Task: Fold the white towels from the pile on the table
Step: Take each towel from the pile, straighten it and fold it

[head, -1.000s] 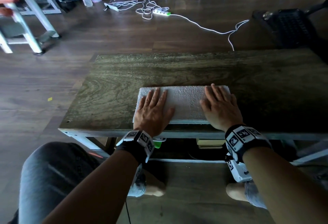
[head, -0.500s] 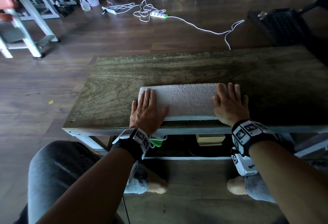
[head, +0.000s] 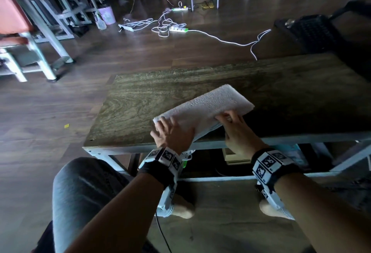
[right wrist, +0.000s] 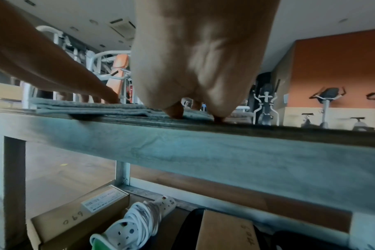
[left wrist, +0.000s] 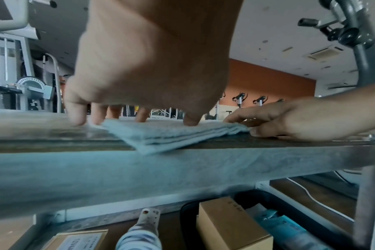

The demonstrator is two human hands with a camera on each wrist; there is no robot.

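Observation:
A folded white towel [head: 210,104] lies slantwise on the dark wooden table [head: 160,84], its right end further back and its near left corner [left wrist: 148,150] hanging over the front edge. My left hand [head: 170,132] presses with straight fingers on the towel's left end; the fingertips [left wrist: 188,121] touch cloth and tabletop. My right hand [head: 234,130] pinches the towel's near long edge towards the middle, fingers on top and thumb [left wrist: 257,133] beneath the layers. From the right wrist, the towel [right wrist: 96,108] lies flat under both hands.
Under the table sit cardboard boxes [right wrist: 79,211], a coiled white power strip [right wrist: 143,218] and a black bag [left wrist: 289,203]. A black chair [head: 313,32] stands at the back right. White cables [head: 170,26] lie on the floor beyond. Gym machine frames [head: 40,38] stand at the left.
The towel has turned from parallel with the table's front edge to a slant, right end further back. My right hand left the towel's right end and now pinches the near edge.

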